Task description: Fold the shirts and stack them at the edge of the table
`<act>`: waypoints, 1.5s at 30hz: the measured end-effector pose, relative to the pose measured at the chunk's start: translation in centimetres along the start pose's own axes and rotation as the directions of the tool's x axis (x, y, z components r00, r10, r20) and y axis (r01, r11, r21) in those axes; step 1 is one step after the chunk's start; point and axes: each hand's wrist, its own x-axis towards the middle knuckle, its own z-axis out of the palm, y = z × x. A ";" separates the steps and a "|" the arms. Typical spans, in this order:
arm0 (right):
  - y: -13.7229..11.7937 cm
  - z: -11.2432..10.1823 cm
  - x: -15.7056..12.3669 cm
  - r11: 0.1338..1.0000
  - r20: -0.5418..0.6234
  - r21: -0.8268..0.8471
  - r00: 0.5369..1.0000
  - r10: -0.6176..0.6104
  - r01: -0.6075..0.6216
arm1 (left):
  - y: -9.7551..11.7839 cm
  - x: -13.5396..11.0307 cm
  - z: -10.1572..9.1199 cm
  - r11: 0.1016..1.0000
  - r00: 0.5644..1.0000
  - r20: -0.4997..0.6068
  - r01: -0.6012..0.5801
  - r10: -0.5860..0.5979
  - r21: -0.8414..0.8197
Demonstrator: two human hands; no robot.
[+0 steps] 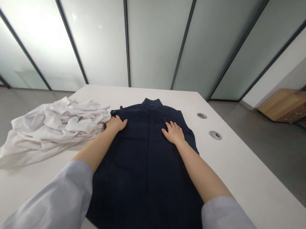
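Shirt [134, 158] (navy) under both hands [115, 123] [174, 133]

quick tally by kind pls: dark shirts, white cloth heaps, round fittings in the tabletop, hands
Dark shirt: 1
White cloth heap: 1
Round fittings: 2
Hands (left hand, right hand): 2
Total: 6

Forearms [96, 147] reach forward, left grip [115, 123] palm-down with thumb out, right grip [174, 133] lying flat.
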 end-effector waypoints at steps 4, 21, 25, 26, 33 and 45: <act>0.0 -0.1 -0.1 1.000 0.001 0.006 1.000 -0.002 0.002 | -0.3 0.8 -1.3 0.998 0.996 -0.075 -0.048 0.051 0.040; -0.2 -0.3 -0.4 1.000 -0.028 0.014 1.000 0.004 -0.003 | -2.2 5.0 -2.4 0.999 0.994 0.106 0.020 -0.014 -0.048; -0.1 -0.2 -0.3 1.000 -0.022 0.020 1.000 0.001 0.000 | -2.1 5.2 -3.7 0.996 0.999 0.049 -0.018 0.022 -0.088; -0.1 -0.2 -0.3 1.000 -0.020 0.021 1.000 0.000 0.000 | -2.1 5.3 -4.1 0.993 0.999 0.044 -0.010 0.015 -0.114; -0.4 -0.4 -0.5 1.000 -0.017 0.013 1.000 -0.005 0.005 | -1.9 5.9 -7.4 0.997 1.000 0.003 0.004 -0.004 -0.080; -0.4 -0.4 -0.6 1.000 -0.036 0.006 0.999 -0.002 0.002 | 2.4 3.5 -8.2 0.572 0.905 -0.295 -0.423 0.307 -0.702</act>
